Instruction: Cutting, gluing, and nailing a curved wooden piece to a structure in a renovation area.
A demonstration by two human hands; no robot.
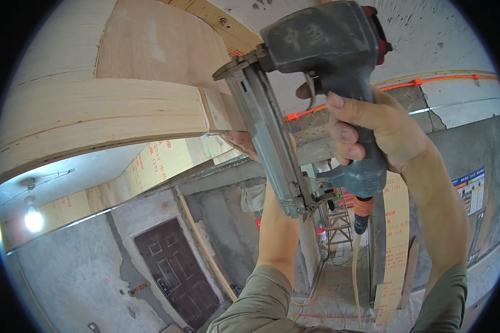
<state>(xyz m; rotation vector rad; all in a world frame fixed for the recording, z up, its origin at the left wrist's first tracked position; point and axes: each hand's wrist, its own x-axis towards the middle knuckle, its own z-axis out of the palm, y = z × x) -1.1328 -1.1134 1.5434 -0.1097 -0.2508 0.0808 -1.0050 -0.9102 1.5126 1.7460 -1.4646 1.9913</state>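
Note:
My right hand (pixel 378 127) is closed round the handle of a dark grey pneumatic nail gun (pixel 322 47), its index finger by the trigger. The gun is raised overhead, its nose end near the corner of a pale plywood panel (pixel 111 114) and its long magazine (pixel 269 133) slanting down. An air hose (pixel 356 277) hangs from the orange and black coupling under the handle. Behind the magazine, my left hand (pixel 240 142) reaches up to the panel's lower end. Its visible fingers look stretched out along the wood; the magazine hides the rest of the hand.
Overhead runs wooden ceiling framing (pixel 216 22), with an orange strip (pixel 394 86) along the right. A lit bulb (pixel 34 219) hangs at left. Below are a dark door (pixel 175 272), a leaning wood strip (pixel 205 247), a ladder-like stand (pixel 339 227) and a wall poster (pixel 470 191).

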